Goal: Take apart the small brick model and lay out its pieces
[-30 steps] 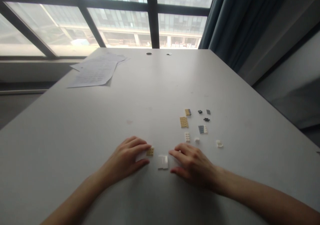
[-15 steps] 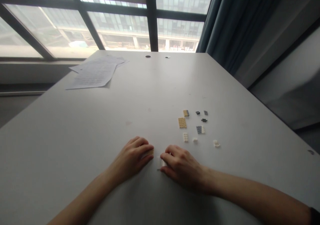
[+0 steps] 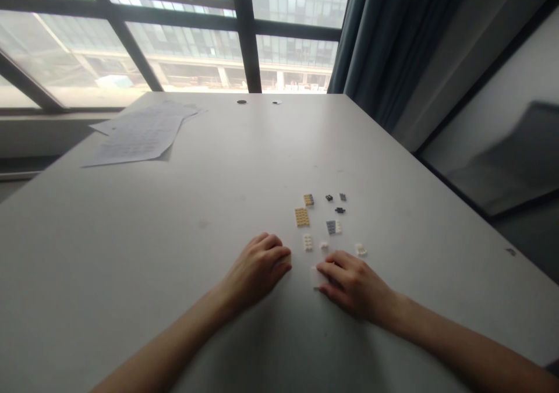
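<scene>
My left hand (image 3: 261,266) is closed on a small tan brick (image 3: 286,259), most of it hidden by the fingers. To its right, my right hand (image 3: 356,281) grips a flat white piece (image 3: 316,278) between thumb and fingers, its left edge sticking out toward the left hand. A gap of bare table separates the two pieces. Just beyond the right hand lie a small white piece (image 3: 324,246), a white studded brick (image 3: 308,242) and a white piece with a tan-looking middle (image 3: 361,250).
Farther back on the white table (image 3: 218,177) lie tan bricks (image 3: 302,217), a tan-and-grey brick (image 3: 308,199), a grey-and-white pair (image 3: 333,227) and small dark pieces (image 3: 340,210). Printed papers (image 3: 140,134) rest at the far left, before the window.
The camera view has turned right, so the table items appear farther left. Both hands have moved right with their pieces, the right hand more, widening the gap between them.
</scene>
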Tool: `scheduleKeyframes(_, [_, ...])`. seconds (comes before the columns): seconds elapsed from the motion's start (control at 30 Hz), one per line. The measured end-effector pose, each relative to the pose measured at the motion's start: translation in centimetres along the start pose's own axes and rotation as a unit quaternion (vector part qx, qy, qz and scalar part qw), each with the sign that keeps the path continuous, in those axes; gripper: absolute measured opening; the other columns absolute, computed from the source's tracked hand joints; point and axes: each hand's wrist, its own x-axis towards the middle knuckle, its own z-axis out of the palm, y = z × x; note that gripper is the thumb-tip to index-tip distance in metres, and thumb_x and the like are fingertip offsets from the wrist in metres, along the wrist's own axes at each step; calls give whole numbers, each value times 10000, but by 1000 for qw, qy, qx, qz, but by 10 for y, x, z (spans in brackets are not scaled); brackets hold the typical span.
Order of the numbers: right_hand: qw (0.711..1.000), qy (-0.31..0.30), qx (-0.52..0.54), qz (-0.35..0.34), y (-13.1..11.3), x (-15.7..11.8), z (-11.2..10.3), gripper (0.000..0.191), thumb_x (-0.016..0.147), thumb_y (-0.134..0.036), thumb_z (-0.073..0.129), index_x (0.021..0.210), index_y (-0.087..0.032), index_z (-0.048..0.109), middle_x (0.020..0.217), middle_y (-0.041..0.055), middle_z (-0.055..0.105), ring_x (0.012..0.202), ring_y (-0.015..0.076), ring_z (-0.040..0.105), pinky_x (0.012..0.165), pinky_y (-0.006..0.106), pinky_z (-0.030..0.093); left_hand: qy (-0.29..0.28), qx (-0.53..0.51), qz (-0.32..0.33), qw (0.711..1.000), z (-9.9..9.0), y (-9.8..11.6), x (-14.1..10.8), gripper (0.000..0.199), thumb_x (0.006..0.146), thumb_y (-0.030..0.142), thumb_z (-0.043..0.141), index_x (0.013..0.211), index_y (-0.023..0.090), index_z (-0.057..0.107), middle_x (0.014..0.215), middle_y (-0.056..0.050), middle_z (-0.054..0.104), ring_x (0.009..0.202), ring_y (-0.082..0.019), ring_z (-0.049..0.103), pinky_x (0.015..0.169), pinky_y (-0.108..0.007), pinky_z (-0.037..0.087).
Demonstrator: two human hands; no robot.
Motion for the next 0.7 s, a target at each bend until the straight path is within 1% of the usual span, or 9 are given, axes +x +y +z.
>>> scheduleKeyframes(0.1, [1000,6,-16,15,8,-5,-3,204,850,-210,613,1051,-177,617,1001,94,623,938,226,594,825,355,512,4,0,-5,1000,6,3,13,99,860,238,592,899,212,680,884,-46,619,854,-182,547,812,-325,479])
scheduleKeyframes(0.2, [999,8,-22,23,12,-5,-5,209,853,-225,613,1057,-176,619,998,92,622,926,221,598,821,355,514,6,0,-15,1000,9,5,20,88,845,233,609,892,213,681,876,-42,619,851,-184,547,805,-321,482])
scheduleKeyframes(0.33, [999,11,-28,17,13,-1,-6,200,854,-233,608,1043,-170,626,1005,99,624,921,224,599,812,360,514,12,0,-18,1000,11,6,23,96,835,232,618,903,213,683,874,-42,617,842,-183,549,801,-320,482])
scheduleKeyframes(0.5, [999,1,-29,13,14,1,-9,226,859,-252,606,1073,-179,618,1031,95,627,954,234,595,831,374,510,17,-4,-18,1000,12,5,23,103,845,246,609,910,216,683,881,-43,614,846,-183,543,800,-318,479])
scheduleKeyframes(0.6, [999,21,-30,4,14,7,-15,261,847,-257,629,1095,-176,615,1040,96,629,962,237,592,837,374,511,21,-6,-20,1000,13,4,23,106,849,251,605,918,219,680,880,-41,614,848,-181,541,802,-319,479])
scheduleKeyframes(0.7, [998,51,-37,11,14,23,-21,280,836,-246,648,1105,-173,617,1008,92,628,937,224,590,834,361,511,27,-5,-14,1000,14,4,22,109,849,247,604,919,215,681,874,-45,615,840,-181,543,789,-317,480])
